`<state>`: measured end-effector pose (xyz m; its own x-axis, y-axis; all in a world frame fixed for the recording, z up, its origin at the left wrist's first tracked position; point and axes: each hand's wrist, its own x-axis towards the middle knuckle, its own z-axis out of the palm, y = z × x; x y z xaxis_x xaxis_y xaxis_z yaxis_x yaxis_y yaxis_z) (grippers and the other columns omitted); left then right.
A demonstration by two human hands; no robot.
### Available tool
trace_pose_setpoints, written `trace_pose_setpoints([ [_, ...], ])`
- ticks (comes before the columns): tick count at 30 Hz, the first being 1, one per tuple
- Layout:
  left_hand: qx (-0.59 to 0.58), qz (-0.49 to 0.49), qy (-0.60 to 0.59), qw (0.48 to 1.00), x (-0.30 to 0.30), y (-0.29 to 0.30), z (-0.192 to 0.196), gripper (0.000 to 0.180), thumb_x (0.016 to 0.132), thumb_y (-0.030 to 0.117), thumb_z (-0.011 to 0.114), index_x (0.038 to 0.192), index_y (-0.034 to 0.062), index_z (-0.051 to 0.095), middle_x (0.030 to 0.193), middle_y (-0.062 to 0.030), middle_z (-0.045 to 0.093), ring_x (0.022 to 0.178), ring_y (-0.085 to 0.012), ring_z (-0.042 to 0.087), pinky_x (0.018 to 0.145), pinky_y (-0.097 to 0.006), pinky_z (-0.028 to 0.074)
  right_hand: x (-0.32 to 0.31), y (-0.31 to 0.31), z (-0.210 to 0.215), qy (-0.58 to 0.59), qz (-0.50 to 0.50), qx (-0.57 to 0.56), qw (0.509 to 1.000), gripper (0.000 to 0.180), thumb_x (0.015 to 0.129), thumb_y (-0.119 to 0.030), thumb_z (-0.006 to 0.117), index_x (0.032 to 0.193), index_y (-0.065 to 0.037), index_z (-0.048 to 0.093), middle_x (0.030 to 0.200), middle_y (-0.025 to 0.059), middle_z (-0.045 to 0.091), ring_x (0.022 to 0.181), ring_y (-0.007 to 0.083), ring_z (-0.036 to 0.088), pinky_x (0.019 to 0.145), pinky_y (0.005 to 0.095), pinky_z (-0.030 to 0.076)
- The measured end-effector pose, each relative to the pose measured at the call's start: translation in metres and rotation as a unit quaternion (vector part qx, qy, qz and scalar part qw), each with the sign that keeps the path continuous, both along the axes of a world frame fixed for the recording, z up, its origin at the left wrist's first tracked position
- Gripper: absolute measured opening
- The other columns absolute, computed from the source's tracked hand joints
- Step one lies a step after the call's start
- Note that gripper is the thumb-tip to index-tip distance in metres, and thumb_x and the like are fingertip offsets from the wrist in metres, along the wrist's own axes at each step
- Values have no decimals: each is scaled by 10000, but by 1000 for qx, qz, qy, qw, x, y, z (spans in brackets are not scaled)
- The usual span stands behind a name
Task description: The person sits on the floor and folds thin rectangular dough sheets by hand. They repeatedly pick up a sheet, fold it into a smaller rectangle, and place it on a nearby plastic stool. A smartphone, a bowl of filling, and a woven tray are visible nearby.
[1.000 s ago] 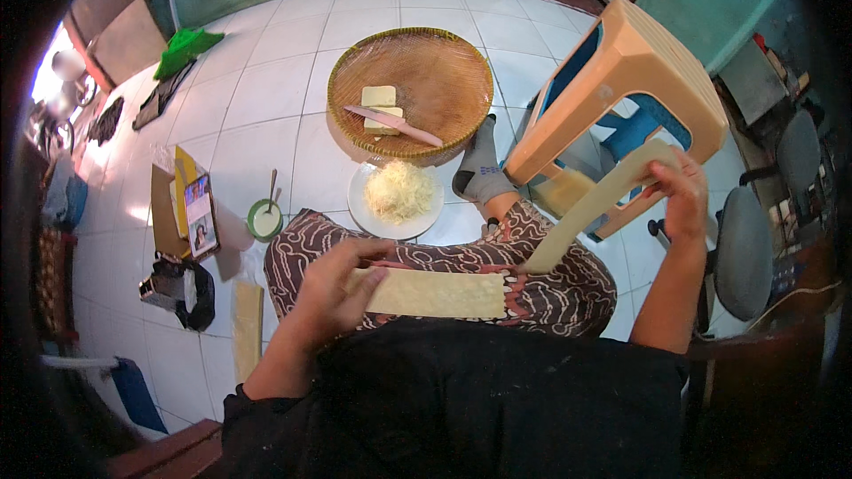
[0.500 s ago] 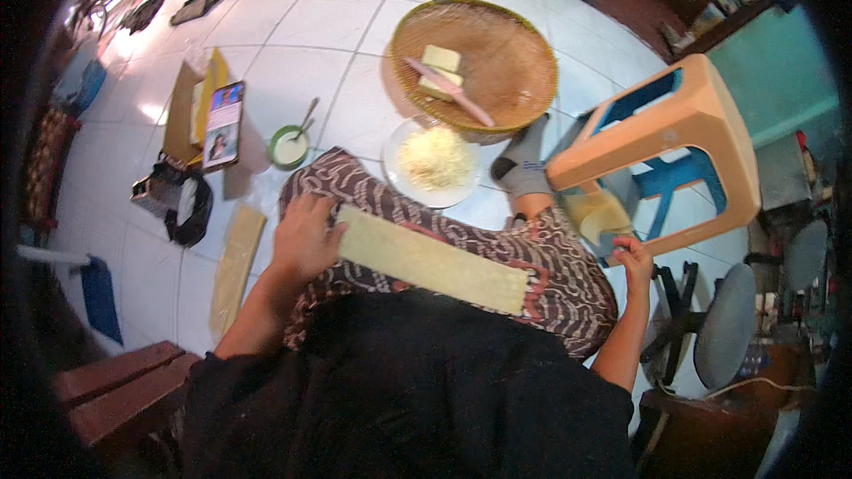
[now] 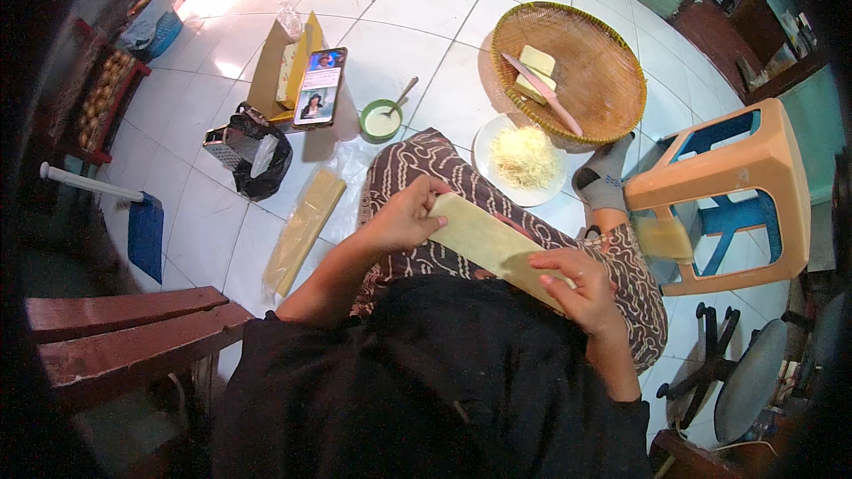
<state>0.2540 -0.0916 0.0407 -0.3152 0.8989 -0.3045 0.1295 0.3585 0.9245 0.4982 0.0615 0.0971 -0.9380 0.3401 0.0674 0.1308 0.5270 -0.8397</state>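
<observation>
A long, pale yellow dough sheet [image 3: 484,232] lies slantwise across my patterned trouser legs. My left hand [image 3: 404,217] is closed on its left end, thumb near the edge and fingers at the far corner. My right hand [image 3: 581,288] grips the right end, its fingers bent over the sheet and its palm hiding the corner. Beyond the sheet, grated cheese [image 3: 524,158] is heaped on a white plate [image 3: 484,146]. To the left, more dough strips [image 3: 306,226] lie in clear plastic on the floor.
A woven tray [image 3: 603,44] holds cheese blocks [image 3: 539,60] and a pink-handled knife [image 3: 559,106]. Left of the plate are a green bowl [image 3: 382,131] with white liquid and a spoon, a phone [image 3: 319,89], and a box grater [image 3: 226,144]. An orange stool [image 3: 785,177] stands right.
My right hand has come in from beside the stool onto the sheet's right end. My left hand now pinches the left end. The whole scene has shifted rightward in the picture.
</observation>
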Motion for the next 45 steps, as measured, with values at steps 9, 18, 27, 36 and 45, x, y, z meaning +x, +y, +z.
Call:
trace_pose_setpoints([
  [9, 229, 13, -265, 937, 62, 14, 18, 394, 864, 15, 518, 1218, 7, 344, 1035, -84, 512, 936, -122, 524, 807, -255, 440, -39, -38, -32, 52, -93, -311, 944, 96, 843, -99, 549, 876, -10, 531, 811, 22, 550, 738, 92, 516, 694, 228, 426],
  [18, 184, -30, -329, 926, 78, 18, 14, 119, 897, 119, 527, 949, 18, 491, 871, -15, 547, 792, -62, 529, 706, -214, 433, -17, -32, -30, 19, -90, -281, 955, 122, 854, -132, 520, 813, -17, 520, 751, 5, 525, 705, 75, 463, 653, 215, 387],
  [27, 150, -63, -317, 934, 73, 15, 21, 138, 914, 189, 502, 896, 52, 496, 837, 22, 479, 769, -45, 439, 693, -210, 358, -14, -32, -30, -9, -56, -249, 967, 213, 866, -209, 495, 808, -5, 520, 683, 48, 500, 672, 104, 455, 614, 256, 376],
  [36, 148, -80, -293, 941, 72, 14, 17, 129, 905, 169, 512, 877, 43, 502, 833, 24, 478, 767, -47, 447, 681, -208, 368, -16, -30, -15, -32, -38, -188, 981, 232, 876, -219, 483, 788, -6, 512, 662, 82, 488, 625, 147, 461, 593, 271, 377],
  [45, 178, -58, -230, 955, 77, 15, 20, 133, 875, 153, 566, 867, 25, 533, 758, 15, 512, 692, -31, 473, 600, -198, 402, -15, -29, -14, -39, -46, -190, 980, 258, 871, -223, 489, 747, 4, 485, 631, 88, 459, 605, 146, 443, 565, 283, 362],
])
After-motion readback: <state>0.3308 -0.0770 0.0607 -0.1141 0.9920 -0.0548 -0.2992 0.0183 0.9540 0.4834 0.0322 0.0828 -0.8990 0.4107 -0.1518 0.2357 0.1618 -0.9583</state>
